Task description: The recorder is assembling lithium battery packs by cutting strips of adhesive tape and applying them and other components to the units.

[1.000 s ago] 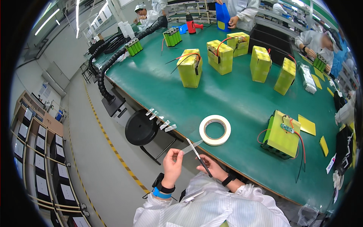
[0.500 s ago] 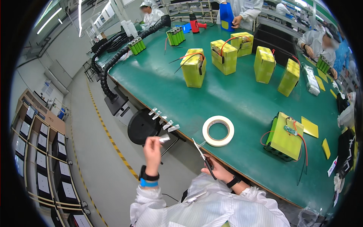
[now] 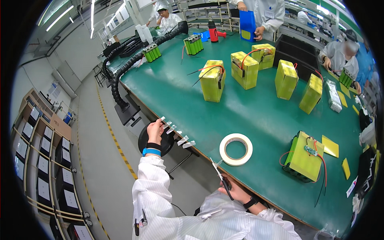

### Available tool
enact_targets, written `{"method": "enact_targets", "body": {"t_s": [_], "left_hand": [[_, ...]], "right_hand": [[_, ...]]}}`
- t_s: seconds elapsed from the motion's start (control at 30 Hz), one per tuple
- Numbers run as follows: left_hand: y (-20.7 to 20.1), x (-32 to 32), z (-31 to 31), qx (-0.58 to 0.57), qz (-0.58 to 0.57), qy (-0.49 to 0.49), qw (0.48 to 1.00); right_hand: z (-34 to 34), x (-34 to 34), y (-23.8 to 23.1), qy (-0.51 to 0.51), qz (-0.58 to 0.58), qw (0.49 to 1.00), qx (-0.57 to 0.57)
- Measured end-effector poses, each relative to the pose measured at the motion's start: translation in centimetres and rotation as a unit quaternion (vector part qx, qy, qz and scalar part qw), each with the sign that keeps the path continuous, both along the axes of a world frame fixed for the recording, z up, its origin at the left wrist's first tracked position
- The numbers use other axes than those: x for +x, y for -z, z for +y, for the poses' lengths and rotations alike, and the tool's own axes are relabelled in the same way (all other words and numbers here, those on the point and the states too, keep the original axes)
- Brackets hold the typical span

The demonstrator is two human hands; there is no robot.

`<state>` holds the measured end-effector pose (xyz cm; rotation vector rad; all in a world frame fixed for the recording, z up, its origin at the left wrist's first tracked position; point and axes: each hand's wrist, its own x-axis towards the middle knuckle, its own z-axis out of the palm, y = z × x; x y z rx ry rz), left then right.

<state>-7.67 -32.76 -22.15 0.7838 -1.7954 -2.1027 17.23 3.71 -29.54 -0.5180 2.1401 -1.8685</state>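
Ceiling tubes point(image 3: 60, 18) shine brightly; outer edges curve.

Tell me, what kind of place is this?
Probably a battery-making workshop: yellow-wrapped battery packs stand on a green workbench, a red heat gun stands near its far edge, and people in white work coats are around it.

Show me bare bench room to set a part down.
Free: green tabletop between tape roll, standing yellow packs and circuit-board pack; also from those packs leftward to the tape strips. Crowded: right edge, with yellow sheets and a black item.
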Motion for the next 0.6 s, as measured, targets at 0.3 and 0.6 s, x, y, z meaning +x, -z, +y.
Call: {"method": "enact_targets", "body": {"t_s": [0.3,0.6], "left_hand": [[1.2,-0.3,0.4,-0.009,-0.004,0.012,1.0],[0.6,0.0,1.8,-0.115,-0.059,0.001,0.992]], "right_hand": [[-0.3,0.1,1.0,0.006,-0.006,0.999,-0.046],[-0.1,0.3,1.6,0.011,-0.001,0.997,-0.072]]}}
